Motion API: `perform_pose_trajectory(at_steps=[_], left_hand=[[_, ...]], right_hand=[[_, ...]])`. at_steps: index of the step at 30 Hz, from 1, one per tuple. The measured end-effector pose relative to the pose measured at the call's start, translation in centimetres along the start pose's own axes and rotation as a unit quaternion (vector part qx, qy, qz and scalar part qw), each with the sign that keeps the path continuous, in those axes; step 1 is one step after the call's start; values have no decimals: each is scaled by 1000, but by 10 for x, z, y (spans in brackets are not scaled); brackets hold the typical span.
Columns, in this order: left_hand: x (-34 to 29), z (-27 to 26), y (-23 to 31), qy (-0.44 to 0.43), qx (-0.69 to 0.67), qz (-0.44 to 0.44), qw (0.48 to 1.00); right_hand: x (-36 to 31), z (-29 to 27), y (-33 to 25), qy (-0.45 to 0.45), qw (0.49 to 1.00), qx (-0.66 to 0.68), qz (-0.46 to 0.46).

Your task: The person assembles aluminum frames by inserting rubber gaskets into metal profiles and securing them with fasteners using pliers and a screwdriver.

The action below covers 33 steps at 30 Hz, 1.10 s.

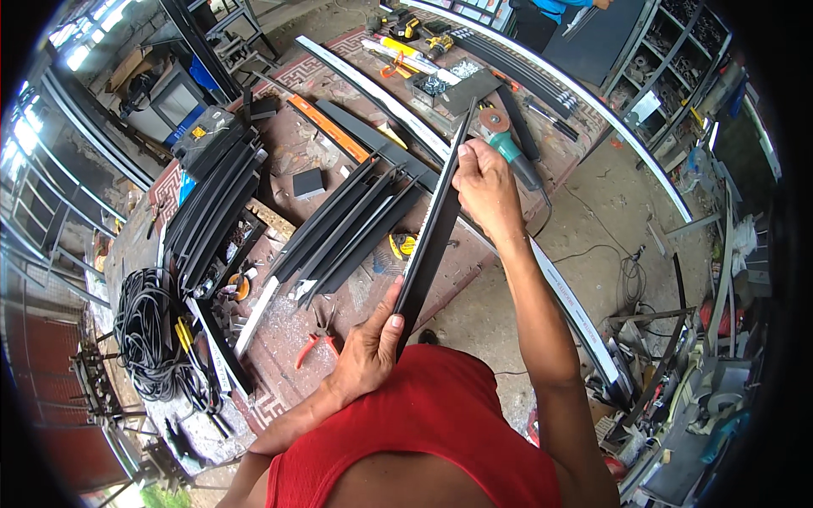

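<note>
A long black metal profile (430, 258) with a pale strip along one edge slants up and away from my body, above the worktable. My left hand (370, 349) is closed around its near end, the thumb lying on the dark face. Farther up, my right hand (489, 188) is closed on the edge, its fingers curled in. Left of the profile, several black profiles (334, 233) lie side by side on the table. Between them and the profile sits a yellow tape measure (404, 245). Red-handled pliers (318, 340) rest near my left hand.
Beyond my right hand lies a green angle grinder (511, 154), its disc exposed. More black profiles (216, 207) are stacked at left, near a coiled black cable (146, 326). Long white-faced bars (572, 309) cross the table and its right edge. Another person's blue sleeve (555, 8) shows at the back.
</note>
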<state>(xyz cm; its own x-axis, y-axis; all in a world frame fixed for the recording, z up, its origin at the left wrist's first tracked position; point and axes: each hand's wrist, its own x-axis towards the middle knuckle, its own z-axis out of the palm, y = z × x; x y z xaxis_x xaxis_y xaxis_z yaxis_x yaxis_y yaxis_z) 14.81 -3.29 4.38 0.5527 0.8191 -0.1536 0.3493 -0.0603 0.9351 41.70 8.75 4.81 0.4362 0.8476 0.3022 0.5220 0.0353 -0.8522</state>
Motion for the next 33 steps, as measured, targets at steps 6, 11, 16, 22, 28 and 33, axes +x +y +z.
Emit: perform_pose_trajectory(at_steps=[6,11,16,22,28,33], left_hand=[[0,4,-11,4,-3,9,1000],[9,15,-29,89,46,198,975],[13,7,-18,54,21,98,994],[12,14,-13,57,-7,103,993],[7,16,-18,34,13,65,997],[16,14,-22,57,23,93,994]], right_hand=[[-19,-4,-12,12,999,-26,-44],[-24,-11,-25,-31,998,-33,-35],[-28,-20,-62,-142,966,161,143],[-38,-16,-52,-130,974,158,93],[-46,-20,-45,-159,970,146,109],[-42,-29,-40,-148,980,80,107]])
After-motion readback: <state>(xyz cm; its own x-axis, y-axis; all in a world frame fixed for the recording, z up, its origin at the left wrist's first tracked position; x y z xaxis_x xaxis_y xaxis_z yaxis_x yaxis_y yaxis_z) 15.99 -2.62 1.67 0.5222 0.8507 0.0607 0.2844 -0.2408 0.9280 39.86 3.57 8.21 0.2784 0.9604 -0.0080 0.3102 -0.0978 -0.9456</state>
